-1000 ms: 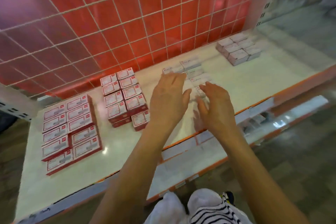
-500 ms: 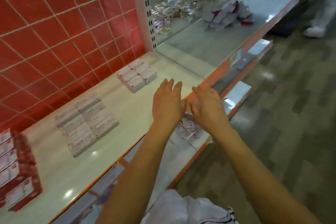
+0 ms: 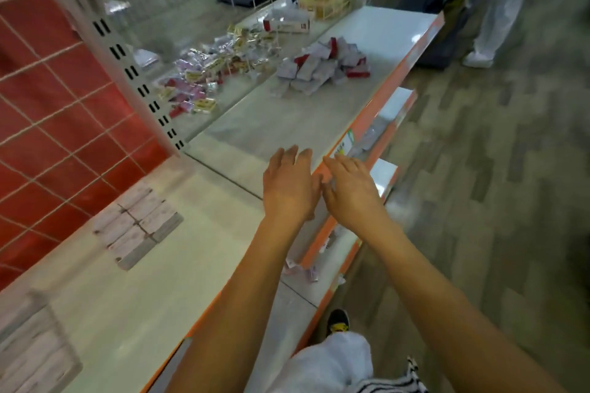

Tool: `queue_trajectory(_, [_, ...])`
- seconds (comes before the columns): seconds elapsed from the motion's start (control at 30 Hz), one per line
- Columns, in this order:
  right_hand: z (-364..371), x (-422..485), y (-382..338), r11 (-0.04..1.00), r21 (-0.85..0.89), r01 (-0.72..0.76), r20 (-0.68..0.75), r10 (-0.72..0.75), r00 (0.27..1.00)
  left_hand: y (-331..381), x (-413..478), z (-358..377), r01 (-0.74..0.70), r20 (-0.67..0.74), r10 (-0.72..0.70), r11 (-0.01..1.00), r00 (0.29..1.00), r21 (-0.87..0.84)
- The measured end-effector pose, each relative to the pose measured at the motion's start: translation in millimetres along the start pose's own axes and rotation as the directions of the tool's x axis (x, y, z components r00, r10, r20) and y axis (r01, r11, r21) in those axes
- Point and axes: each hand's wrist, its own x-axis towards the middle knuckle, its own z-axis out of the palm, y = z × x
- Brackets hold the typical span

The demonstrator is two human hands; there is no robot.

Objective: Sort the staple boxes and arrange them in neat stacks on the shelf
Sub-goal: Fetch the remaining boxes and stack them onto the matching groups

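My left hand (image 3: 289, 187) and my right hand (image 3: 349, 190) hover side by side above the shelf's (image 3: 198, 252) orange front edge, fingers straight, holding nothing. A neat block of grey staple boxes (image 3: 137, 223) lies on the shelf to the left of my hands. Another blurred block of grey boxes (image 3: 35, 351) shows at the bottom left corner. Further along the shelf, well beyond my hands, sits a loose heap of grey and red staple boxes (image 3: 322, 68).
A red tiled back panel (image 3: 64, 124) with a wire grid stands at the left. Behind a clear divider lie several small mixed packets (image 3: 217, 70). A wooden box (image 3: 324, 0) stands at the far end. Another person's legs (image 3: 504, 9) are in the aisle.
My view has swung right along the shelf: the red-topped stacks have left the frame and the loose heap has come into view. Both hands stay open and empty, side by side.
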Motion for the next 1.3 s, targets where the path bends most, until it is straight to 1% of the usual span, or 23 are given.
queue_trajectory(0.1, [-7, 40, 22, 0.999, -0.029, -0.014, 0.063, 0.015, 0.998, 14, 45, 7, -0.025, -0.045, 0.025, 1.000, 0.999, -0.016])
queue_trajectory(0.13, [-9, 53, 30, 0.999, -0.033, -0.030, 0.090, 0.033, 0.995, 19, 60, 9, -0.011, -0.014, 0.011, 1.000, 1.000, -0.014])
queue_trajectory(0.2, [-8, 77, 46, 0.998, -0.027, -0.051, 0.095, 0.054, 0.994, 26, 89, 16, 0.006, 0.043, -0.006, 1.000, 0.999, 0.001])
queue_trajectory(0.3, [-8, 107, 64, 0.997, -0.029, -0.070, 0.125, 0.073, 0.990, 31, 123, 22, 0.010, 0.040, -0.010, 1.000, 0.999, -0.002])
queue_trajectory(0.43, [-5, 139, 82, 0.997, -0.011, -0.079, 0.133, 0.080, 0.988, 32, 158, 30, 0.084, 0.088, -0.081, 0.996, 0.993, -0.030])
queue_trajectory(0.57, [2, 174, 101, 0.996, 0.002, -0.085, 0.141, 0.084, 0.986, 28, 191, 38, 0.127, 0.074, -0.128, 0.992, 0.989, 0.011])
queue_trajectory(0.7, [0, 210, 123, 0.999, -0.016, -0.051, 0.152, 0.053, 0.987, 35, 224, 46, 0.178, 0.067, -0.175, 0.984, 0.982, -0.031])
queue_trajectory(0.77, [-1, 229, 137, 0.999, -0.023, -0.041, 0.161, 0.044, 0.986, 45, 239, 50, 0.181, 0.037, -0.179, 0.983, 0.983, -0.039])
queue_trajectory(0.87, [-7, 258, 157, 0.998, -0.063, -0.001, 0.178, 0.012, 0.984, 62, 263, 57, 0.228, -0.006, -0.229, 0.972, 0.973, -0.056])
queue_trajectory(0.93, [-10, 276, 169, 0.998, -0.061, 0.028, 0.174, -0.017, 0.985, 72, 280, 64, 0.278, -0.056, -0.284, 0.956, 0.957, -0.093])
queue_trajectory(1.0, [-8, 291, 182, 0.998, -0.052, 0.045, 0.169, -0.036, 0.985, 80, 293, 71, 0.330, -0.102, -0.339, 0.940, 0.935, -0.088])
queue_trajectory(1.1, [0, 309, 202, 1.000, -0.019, 0.012, 0.158, -0.009, 0.987, 94, 309, 78, 0.424, -0.120, -0.429, 0.903, 0.895, -0.065])
queue_trajectory(1.13, [1, 313, 207, 1.000, -0.014, 0.004, 0.153, -0.002, 0.988, 99, 312, 79, 0.459, -0.123, -0.462, 0.887, 0.879, -0.050])
queue_trajectory(1.2, [-1, 321, 210, 0.999, -0.032, 0.005, 0.200, 0.002, 0.980, 107, 317, 80, 0.534, -0.124, -0.529, 0.845, 0.840, 0.014])
queue_trajectory(1.3, [-1, 330, 213, 0.998, -0.065, 0.003, 0.251, 0.014, 0.968, 113, 322, 83, 0.596, -0.132, -0.583, 0.796, 0.801, 0.102])
